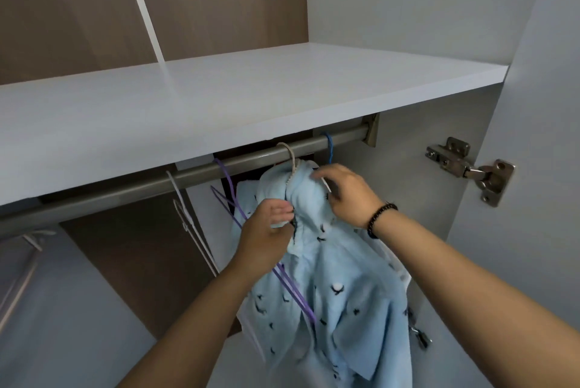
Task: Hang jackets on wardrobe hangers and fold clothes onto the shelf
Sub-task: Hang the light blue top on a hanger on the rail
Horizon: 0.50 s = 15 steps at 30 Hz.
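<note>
We're pinching the collar of the light blue patterned jacket (329, 277) with our left hand (266, 230), while our right hand (342, 193) is clamping fabric over the beige hanger (290, 158), seating it squarely on the metal rail (125, 189).

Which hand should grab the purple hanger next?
Probably the left hand. The purple hanger hangs on the rail right beside it, on its own side. The right hand is farther over, gripping the top of the blue jacket at its hanger hook.
</note>
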Tool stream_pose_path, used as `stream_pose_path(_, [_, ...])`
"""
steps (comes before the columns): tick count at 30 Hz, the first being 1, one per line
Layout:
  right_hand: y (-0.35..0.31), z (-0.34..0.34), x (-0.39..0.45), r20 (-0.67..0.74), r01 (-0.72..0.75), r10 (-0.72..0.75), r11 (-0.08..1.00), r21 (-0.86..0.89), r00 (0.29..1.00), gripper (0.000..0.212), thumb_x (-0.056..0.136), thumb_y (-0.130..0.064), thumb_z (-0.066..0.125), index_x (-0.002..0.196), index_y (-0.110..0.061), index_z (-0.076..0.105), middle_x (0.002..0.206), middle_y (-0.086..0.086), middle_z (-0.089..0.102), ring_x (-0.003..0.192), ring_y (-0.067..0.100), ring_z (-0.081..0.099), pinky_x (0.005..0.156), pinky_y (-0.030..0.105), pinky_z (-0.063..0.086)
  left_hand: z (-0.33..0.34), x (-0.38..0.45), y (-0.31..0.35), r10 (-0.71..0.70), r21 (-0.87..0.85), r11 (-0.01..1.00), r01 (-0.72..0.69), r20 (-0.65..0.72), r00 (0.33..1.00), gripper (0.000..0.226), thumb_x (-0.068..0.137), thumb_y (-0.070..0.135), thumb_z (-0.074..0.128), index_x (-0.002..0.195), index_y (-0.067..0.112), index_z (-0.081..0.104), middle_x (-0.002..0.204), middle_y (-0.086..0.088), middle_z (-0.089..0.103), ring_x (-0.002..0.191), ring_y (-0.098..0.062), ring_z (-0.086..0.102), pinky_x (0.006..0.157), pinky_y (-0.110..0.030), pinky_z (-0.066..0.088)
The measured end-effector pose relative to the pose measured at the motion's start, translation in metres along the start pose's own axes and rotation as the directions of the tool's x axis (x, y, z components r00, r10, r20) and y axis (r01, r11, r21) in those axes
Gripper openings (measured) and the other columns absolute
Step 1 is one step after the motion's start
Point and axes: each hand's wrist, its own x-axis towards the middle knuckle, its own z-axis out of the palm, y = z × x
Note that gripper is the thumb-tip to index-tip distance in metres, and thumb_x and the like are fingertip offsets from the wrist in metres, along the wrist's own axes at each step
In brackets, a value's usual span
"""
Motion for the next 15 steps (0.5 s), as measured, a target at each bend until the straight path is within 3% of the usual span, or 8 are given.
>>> stream_pose_path(2, [0.004,0.004,0.015,0.130,-0.020,0.015,0.999,0.036,0.991,0.058,0.079,0.014,0.048,0.131,-0.010,0.052,0.137,0.007,0.049,0.128,0.020,0.044,0.100,0.012,0.029,0.011,0.012,0.003,-0.078,-0.027,0.996,0.079,0.057,0.995,0.040,0.085,-0.001,0.065,0.110,0.023,0.045,0.121,0.002,0.057,0.108,-0.008,0.057,0.093,-0.021,0.047])
stream_pose_path(5, [0.008,0.011,0.031,0.248,-0.060,0.041,0.996,0.069,0.968,0.061,0.079,0.010,0.052,0.134,-0.015,0.044,0.133,0.008,0.049,0.118,0.025,0.051,0.097,0.026,0.044,0.022,0.028,-0.002,-0.137,-0.027,0.990,0.141,0.120,0.983,0.050,0.081,-0.004,0.070,0.117,0.016,0.042,0.106,0.011,0.053,0.090,0.007,0.050,0.073,-0.001,0.041])
stream_pose_path(7, [0.009,0.012,0.039,0.304,-0.046,0.043,0.999,0.003,0.952,0.062,0.077,0.005,0.058,0.131,-0.019,0.041,0.123,0.011,0.051,0.100,0.028,0.058,0.086,0.041,0.052,0.025,0.039,-0.013,-0.154,-0.019,0.987,0.158,0.132,0.979,0.072,0.075,-0.004,0.076,0.134,0.008,0.036,0.123,0.004,0.052,0.102,-0.002,0.052,0.081,-0.008,0.040])
stream_pose_path(9, [0.009,0.009,0.043,0.332,-0.027,0.038,0.999,-0.038,0.943,0.065,0.075,0.002,0.065,0.131,-0.019,0.039,0.120,0.008,0.053,0.088,0.023,0.059,0.079,0.039,0.054,0.026,0.044,-0.018,-0.179,-0.061,0.980,0.188,0.132,0.975,0.081,0.073,-0.010,0.075,0.139,0.007,0.031,0.128,0.002,0.045,0.112,-0.007,0.047,0.088,-0.017,0.040])
stream_pose_path(12, [0.006,0.003,0.046,0.374,0.000,0.017,0.999,-0.045,0.927,0.076,0.074,-0.003,0.072,0.138,-0.019,0.036,0.117,-0.001,0.053,0.082,0.013,0.053,0.075,0.024,0.046,0.023,0.044,-0.022,-0.271,-0.243,0.917,0.316,0.201,0.941,0.078,0.077,-0.015,0.068,0.135,0.020,0.030,0.120,0.006,0.050,0.100,-0.007,0.054,0.076,-0.018,0.049])
stream_pose_path(15, [0.002,0.002,0.049,0.445,0.036,0.021,0.992,-0.120,0.895,0.071,0.075,-0.007,0.073,0.136,-0.020,0.039,0.108,0.002,0.056,0.087,0.017,0.054,0.077,0.029,0.049,0.014,0.041,-0.030,-0.365,-0.305,0.839,0.451,0.300,0.881,0.075,0.076,-0.008,0.073,0.131,0.028,0.038,0.111,0.000,0.066,0.088,-0.014,0.061,0.075,-0.032,0.043])
